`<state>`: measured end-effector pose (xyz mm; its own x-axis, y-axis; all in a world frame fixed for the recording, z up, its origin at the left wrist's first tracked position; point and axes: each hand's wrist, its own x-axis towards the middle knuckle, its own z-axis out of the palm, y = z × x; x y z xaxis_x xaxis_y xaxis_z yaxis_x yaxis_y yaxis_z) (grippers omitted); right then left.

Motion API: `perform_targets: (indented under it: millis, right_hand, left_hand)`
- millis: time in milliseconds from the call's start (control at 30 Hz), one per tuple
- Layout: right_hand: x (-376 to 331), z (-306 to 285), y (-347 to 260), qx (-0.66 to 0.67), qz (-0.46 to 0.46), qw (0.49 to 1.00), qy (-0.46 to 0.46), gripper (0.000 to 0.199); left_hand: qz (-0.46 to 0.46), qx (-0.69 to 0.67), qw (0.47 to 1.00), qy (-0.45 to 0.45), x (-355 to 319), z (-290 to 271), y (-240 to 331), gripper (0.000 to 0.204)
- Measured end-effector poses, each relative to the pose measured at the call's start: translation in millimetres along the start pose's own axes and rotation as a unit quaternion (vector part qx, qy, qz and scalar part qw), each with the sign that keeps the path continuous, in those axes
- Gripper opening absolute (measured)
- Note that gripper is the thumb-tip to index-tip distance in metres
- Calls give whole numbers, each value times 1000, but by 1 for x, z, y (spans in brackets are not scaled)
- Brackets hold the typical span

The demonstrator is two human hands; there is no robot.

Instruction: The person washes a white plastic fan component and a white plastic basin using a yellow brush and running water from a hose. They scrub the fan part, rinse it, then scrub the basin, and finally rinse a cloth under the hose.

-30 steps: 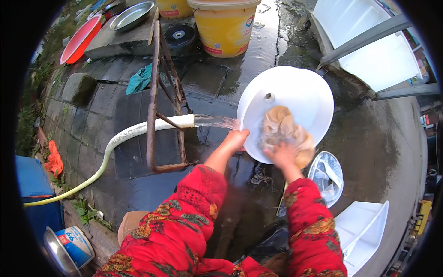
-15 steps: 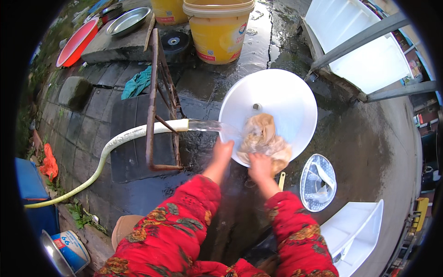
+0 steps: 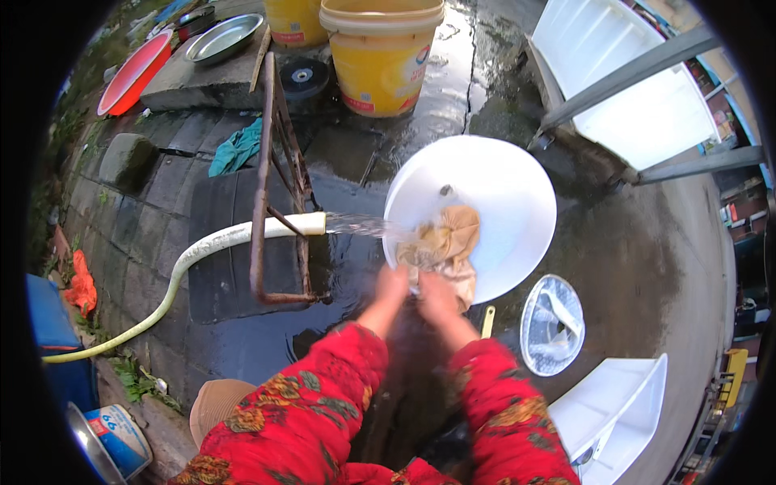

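There's a red printed label on the front yellow bucket, and bold digits on the blue-and-white tub!

Cloth in basin; hose left, bucket behind

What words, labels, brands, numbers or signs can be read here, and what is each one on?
I won't copy print out, but here's where it stands:
Front yellow bucket: round coloured mark and red label; small lettering unreadable.
Yellow bucket behind: red label, too small to read.
Blue-and-white container: large blue figures; smaller print too blurred.
I see none on the white basin or tan cloth.
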<state>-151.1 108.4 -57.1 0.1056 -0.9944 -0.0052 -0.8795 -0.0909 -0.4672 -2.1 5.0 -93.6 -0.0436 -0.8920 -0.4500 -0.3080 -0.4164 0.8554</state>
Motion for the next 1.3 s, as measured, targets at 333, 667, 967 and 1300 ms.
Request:
perform_targets:
  millis: [333, 667, 967, 1300]
  right_hand:
    - [-6, -4, 16, -72, 109, 991, -34, 50]
    - [-12, -8, 22, -144, 81, 986, 1, 41]
    - [-3, -33, 45, -273, 183, 944, 39, 31]
    - [32, -14, 31, -237, 258, 925, -148, 36]
  left_hand:
    - [123, -41, 991, 30, -45, 12, 27, 49]
    - [91, -3, 996, 4, -25, 5, 19, 54]
    - [200, 10, 978, 50, 21, -43, 20, 38]
    - [84, -9, 994, -68, 20, -27, -4, 47]
